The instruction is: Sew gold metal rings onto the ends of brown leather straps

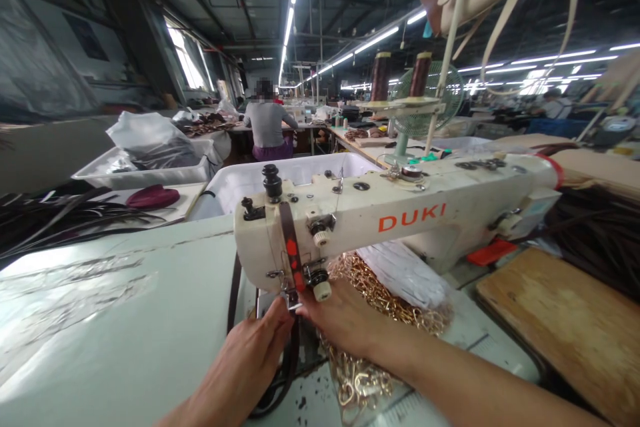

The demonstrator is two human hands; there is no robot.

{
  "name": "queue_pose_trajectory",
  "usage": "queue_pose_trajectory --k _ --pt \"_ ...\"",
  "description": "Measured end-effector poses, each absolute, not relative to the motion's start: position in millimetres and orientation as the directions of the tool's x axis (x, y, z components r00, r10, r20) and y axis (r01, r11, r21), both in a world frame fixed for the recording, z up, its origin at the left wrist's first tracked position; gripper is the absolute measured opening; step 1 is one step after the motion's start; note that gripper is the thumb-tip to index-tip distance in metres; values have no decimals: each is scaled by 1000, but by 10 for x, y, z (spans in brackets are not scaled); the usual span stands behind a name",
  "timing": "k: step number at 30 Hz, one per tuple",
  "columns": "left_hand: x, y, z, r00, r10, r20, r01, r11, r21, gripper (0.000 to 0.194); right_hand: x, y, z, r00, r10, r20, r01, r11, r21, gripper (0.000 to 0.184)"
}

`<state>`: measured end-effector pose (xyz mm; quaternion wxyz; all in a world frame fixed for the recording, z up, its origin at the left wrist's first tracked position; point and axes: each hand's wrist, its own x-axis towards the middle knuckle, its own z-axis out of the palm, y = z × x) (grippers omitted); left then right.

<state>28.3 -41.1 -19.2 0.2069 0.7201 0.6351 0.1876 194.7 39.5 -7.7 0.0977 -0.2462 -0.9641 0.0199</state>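
A cream sewing machine (400, 217) marked DUKI stands across the pale green table (125, 320). Both my hands meet under its head at the needle. My left hand (250, 360) pinches a thin dark brown strap (290, 363) just left of the presser foot. My right hand (340, 320) presses the same strap from the right, fingers closed at the foot. The strap runs from the needle down toward me in a loop; another length hangs behind the head.
A heap of gold chain (380, 300) lies under the machine arm beside a white bag (405, 273). A wooden board (565, 320) sits at right, dark straps (55, 220) at left, white bins (150, 170) behind. A person (267, 127) sits far ahead.
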Motion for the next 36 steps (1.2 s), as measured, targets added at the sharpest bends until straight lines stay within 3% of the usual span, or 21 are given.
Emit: queue_pose_trajectory --k 6,9,13,15,18,22,24,29,36 --pt "35 -425 -43 118 993 16 973 -119 198 30 2061 419 -61 -817 544 193 525 839 -140 30" --pt "-64 -467 -52 261 965 35 932 -261 253 62 2148 444 -17 -754 632 177 603 774 -194 46" --pt "14 -531 -130 350 936 49 890 -348 293 63 2193 464 -14 -780 605 162 574 794 -198 20" --pt "93 -558 -218 347 931 118 890 -366 273 69 2191 462 -28 -809 571 136 545 817 -188 18" --pt "188 -606 -454 432 871 233 868 -472 156 96 2186 452 -30 -835 542 99 519 834 -187 24" --pt "249 -645 -856 503 687 524 848 -510 -143 76 2188 434 -5 -858 508 78 487 852 -190 24" --pt "256 -628 -993 497 651 574 858 -468 -211 72 2188 423 -7 -863 500 75 480 857 -186 23" --pt "220 -564 -979 521 648 556 845 -480 -233 66 2190 404 -40 -866 494 81 469 857 -212 22" --pt "175 -706 -756 631 649 426 774 -566 -284 73 2192 400 -23 -868 492 66 466 854 -230 26"
